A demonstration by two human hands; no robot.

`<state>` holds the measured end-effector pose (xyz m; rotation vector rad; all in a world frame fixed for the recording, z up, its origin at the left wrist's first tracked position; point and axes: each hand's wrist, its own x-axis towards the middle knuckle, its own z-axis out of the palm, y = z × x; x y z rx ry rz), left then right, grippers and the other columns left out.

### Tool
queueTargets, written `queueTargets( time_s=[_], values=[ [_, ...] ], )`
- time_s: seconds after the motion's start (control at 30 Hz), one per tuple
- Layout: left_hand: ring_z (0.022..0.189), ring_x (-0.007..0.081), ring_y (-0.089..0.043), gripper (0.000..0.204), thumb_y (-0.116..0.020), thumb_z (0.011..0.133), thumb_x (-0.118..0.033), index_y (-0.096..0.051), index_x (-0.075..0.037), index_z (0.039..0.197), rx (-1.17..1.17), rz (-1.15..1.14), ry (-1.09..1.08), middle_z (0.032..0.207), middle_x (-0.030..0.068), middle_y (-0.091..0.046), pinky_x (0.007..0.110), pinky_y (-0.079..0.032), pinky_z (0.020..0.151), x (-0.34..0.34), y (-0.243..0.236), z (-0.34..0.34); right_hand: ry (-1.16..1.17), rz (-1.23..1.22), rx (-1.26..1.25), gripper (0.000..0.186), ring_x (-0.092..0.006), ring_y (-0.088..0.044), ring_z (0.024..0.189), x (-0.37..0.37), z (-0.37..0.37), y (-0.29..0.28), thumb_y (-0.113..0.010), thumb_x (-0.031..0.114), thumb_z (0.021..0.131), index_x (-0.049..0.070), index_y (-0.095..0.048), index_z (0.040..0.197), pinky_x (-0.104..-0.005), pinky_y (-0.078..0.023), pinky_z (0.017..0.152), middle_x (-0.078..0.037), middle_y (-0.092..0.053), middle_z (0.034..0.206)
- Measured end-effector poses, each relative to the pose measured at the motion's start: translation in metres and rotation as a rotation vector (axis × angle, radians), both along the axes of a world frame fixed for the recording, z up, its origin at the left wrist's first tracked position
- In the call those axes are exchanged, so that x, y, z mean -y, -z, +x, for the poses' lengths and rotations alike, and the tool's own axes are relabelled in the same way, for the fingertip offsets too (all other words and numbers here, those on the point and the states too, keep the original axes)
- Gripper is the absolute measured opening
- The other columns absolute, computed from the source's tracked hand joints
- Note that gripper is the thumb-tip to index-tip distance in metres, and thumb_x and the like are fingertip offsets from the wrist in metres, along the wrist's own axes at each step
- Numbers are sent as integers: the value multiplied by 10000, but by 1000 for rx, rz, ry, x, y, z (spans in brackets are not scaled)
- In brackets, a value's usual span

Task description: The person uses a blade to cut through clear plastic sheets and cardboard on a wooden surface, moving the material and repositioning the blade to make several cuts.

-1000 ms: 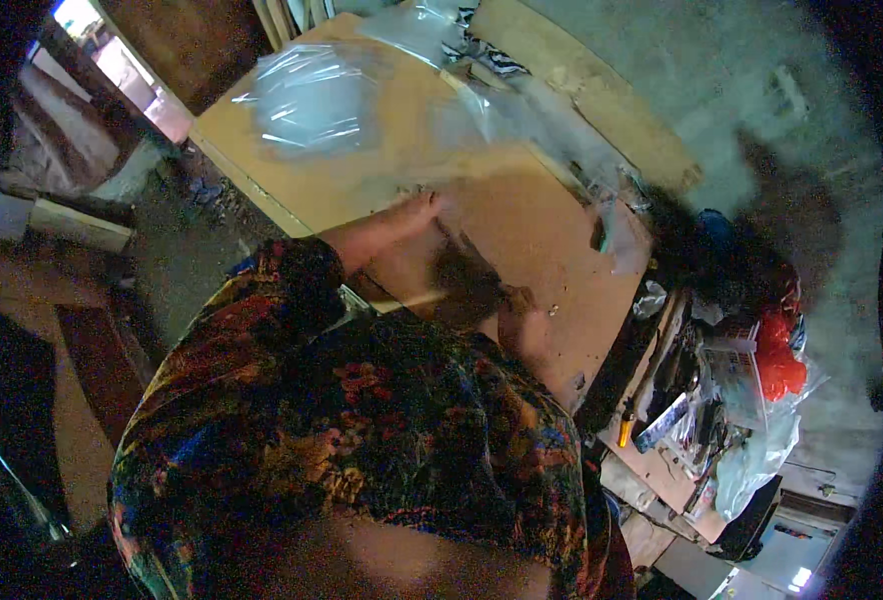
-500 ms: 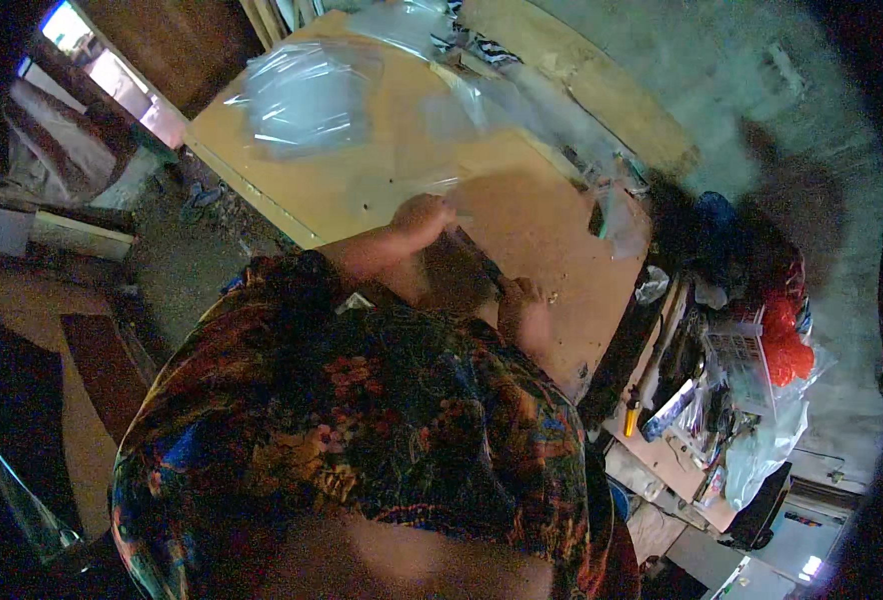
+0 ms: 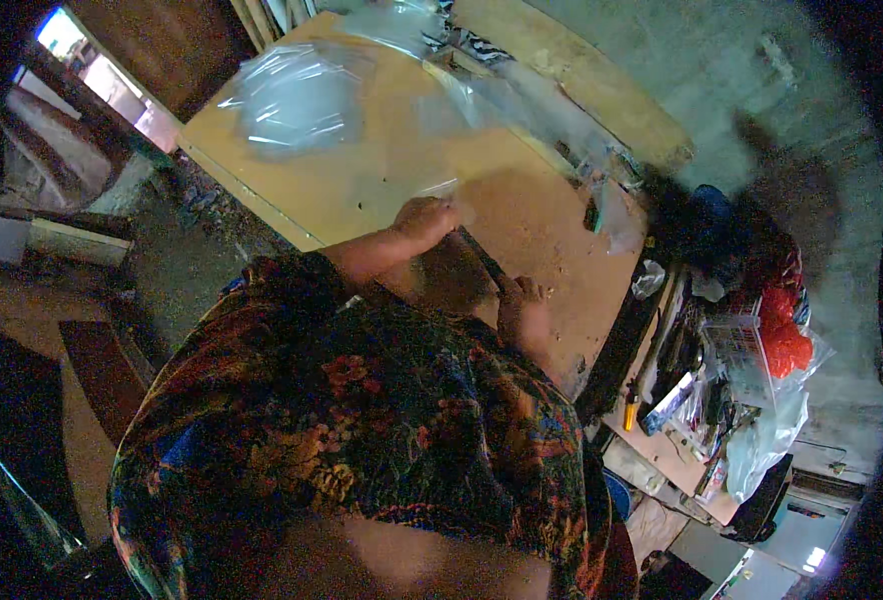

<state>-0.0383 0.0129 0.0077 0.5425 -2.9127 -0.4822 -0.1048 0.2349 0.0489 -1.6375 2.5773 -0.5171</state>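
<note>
My left hand (image 3: 426,222) is closed on the upper end of a dark narrow strip (image 3: 480,255) over the tan board tabletop (image 3: 592,270). My right hand (image 3: 524,315), blurred, is closed around the strip's lower end, nearer my body. Just beyond my left hand lies a small, shiny clear sheet (image 3: 440,188). A heap of clear plastic pieces (image 3: 297,100) rests on the board's far left part.
Plastic wrap and long boards (image 3: 602,90) line the far edge. At the right are a red bag (image 3: 784,340), a wire basket (image 3: 737,355), a yellow-handled tool (image 3: 630,405) and assorted clutter. A doorway (image 3: 107,75) shows at upper left; boards (image 3: 82,240) stand left.
My left hand has shifted slightly down and is more curled than a second ago. The dark strip between my hands shows more distinctly. The view has shifted a little.
</note>
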Motion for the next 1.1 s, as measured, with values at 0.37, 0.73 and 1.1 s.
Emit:
queueTargets(
  time_s=[0.37, 0.73, 1.1],
  values=[
    [639, 322, -579, 107, -530, 663, -183, -580, -90, 646, -37, -101, 29, 685, 134, -589, 435, -465, 558, 1, 12, -2, -84, 78, -14, 272, -334, -479, 915, -8, -1, -6, -413, 99, 782, 82, -519, 1032, -443, -371, 831, -136, -541, 994],
    [734, 337, -574, 217, -482, 722, -204, -577, -11, 743, -50, -14, 0, 734, 183, -579, 452, -459, 643, -11, -3, -4, 1, 63, -80, 213, -318, -494, 834, -1, -1, 0, -421, 148, 795, 88, -530, 969, -439, -389, 761, -135, -532, 866],
    [725, 352, -563, 267, -442, 768, -254, -585, -31, 747, -49, 310, -8, 733, 185, -574, 451, -440, 640, -24, 14, 8, -28, 68, -81, 281, -352, -472, 863, -10, -13, 32, -480, 126, 724, 83, -509, 1001, -468, -377, 783, -151, -501, 935]
  ],
)
